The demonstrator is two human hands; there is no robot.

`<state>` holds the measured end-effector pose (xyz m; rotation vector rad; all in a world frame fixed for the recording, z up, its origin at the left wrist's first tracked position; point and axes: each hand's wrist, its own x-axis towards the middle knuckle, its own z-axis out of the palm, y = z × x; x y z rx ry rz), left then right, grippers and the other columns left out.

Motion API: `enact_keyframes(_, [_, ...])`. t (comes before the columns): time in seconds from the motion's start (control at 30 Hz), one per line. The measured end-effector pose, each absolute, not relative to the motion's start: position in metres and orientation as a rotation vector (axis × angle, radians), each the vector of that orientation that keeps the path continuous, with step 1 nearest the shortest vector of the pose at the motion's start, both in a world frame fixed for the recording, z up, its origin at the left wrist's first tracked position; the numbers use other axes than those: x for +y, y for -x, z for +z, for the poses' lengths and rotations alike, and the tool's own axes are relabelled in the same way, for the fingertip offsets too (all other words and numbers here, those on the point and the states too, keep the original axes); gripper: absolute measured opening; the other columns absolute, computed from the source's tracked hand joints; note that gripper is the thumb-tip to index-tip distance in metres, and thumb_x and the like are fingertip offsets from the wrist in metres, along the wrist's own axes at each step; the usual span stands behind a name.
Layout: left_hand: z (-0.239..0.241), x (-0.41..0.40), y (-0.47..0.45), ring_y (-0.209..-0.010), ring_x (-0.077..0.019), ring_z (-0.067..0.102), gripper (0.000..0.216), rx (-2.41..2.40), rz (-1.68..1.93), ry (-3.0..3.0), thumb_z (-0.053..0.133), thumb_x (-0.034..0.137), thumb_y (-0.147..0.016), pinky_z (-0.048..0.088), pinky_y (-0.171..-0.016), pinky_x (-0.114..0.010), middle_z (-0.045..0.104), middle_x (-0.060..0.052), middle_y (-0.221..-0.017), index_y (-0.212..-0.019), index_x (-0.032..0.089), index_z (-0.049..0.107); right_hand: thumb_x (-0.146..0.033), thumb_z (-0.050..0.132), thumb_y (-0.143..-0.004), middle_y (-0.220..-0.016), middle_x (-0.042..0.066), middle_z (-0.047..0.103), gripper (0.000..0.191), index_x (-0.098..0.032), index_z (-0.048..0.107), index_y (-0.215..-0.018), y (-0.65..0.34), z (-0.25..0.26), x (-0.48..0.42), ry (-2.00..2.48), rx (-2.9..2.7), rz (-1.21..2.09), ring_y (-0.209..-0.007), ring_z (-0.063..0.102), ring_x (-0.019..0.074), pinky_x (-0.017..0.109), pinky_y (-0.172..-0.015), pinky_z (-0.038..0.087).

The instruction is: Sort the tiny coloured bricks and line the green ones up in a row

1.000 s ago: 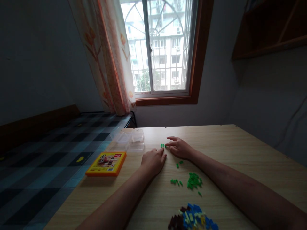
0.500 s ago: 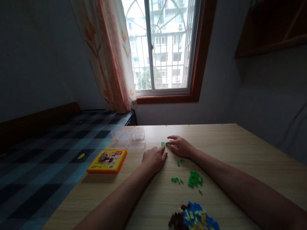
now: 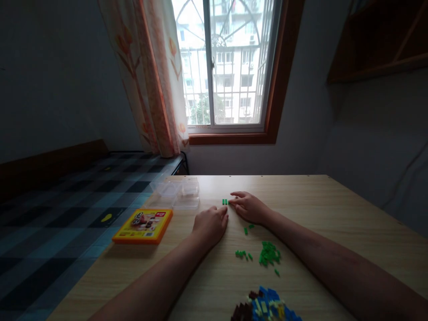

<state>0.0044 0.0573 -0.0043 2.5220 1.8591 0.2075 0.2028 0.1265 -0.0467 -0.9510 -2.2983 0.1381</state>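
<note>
My left hand rests on the wooden table, fingers curled loosely downward, nothing visible in it. My right hand lies just beyond it, fingertips pinched at a short row of green bricks. Two loose green bricks lie below the right wrist. A small pile of green bricks and a few scattered green ones sit between my forearms. A heap of blue, brown and yellow bricks is at the near edge.
An orange-and-yellow box lies at the table's left edge. A clear plastic compartment tray sits at the far left corner. A bed with a checked cover adjoins the table on the left; window and curtain are behind.
Both hands stay in place on the table; only the view shifted slightly. The right fingertips remain at the green row.
</note>
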Motion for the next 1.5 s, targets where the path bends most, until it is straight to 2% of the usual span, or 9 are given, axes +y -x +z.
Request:
enact_keyframes(0.2, [-0.0068,0.0574,-0.004,-0.085,-0.0233,0.067,0.035,1.861,0.236,-2.537,0.04,0.04,-0.096,0.044,-0.07,-0.03,0.068,-0.006,-0.1,-0.121,0.035,0.063,-0.02,0.053,-0.087,-0.133,0.012,0.061,0.035,-0.022,0.074,-0.115,-0.2047,-0.0476,0.1265,0.962,-2.266,0.164,-0.121,0.058,0.0258,0.042,-0.105,0.046])
enact_keyframes(0.43, [-0.0075,0.0573,-0.0043,-0.087,-0.0233,0.066,0.036,1.876,0.23,-2.517,0.04,0.04,-0.096,0.045,-0.073,-0.031,0.068,-0.007,-0.1,-0.122,0.035,0.063,-0.02,0.054,-0.087,-0.132,0.011,0.062,0.032,-0.024,0.076,-0.11,-0.2035,-0.0463,0.1257,0.947,-2.273,0.169,-0.111,0.064,0.0242,0.042,-0.101,0.049])
enact_keyframes(1.5, [-0.0114,0.0587,-0.0028,-0.083,-0.0226,0.067,0.033,1.853,0.282,-2.56,0.041,0.038,-0.096,0.045,-0.068,-0.03,0.068,-0.006,-0.096,-0.118,0.034,0.064,-0.017,0.053,-0.086,-0.132,0.013,0.061,0.034,-0.022,0.076,-0.11,-0.2026,-0.0446,0.1233,0.97,-2.29,0.126,-0.107,0.065,0.0225,0.039,-0.099,0.051])
